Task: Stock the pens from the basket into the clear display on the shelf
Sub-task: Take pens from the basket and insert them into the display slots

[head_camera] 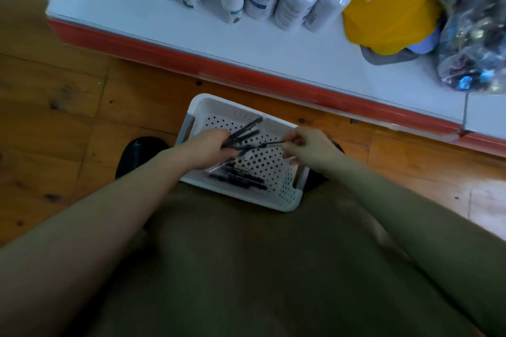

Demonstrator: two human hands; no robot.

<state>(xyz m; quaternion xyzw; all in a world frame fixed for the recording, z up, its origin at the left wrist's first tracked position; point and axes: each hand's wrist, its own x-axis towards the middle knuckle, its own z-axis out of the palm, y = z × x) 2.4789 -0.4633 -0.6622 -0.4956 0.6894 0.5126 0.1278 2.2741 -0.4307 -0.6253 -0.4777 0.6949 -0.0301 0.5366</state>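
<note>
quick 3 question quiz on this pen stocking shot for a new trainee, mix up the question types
1. True or false: the left hand holds several dark pens in its grip over the white basket.
2. What does the right hand pinch? A) a white bottle B) a single pen C) the yellow hat
3. Fill in: the basket sits on the wooden ____, below the shelf.

Key: 1 true; 2 B; 3 floor.
</note>
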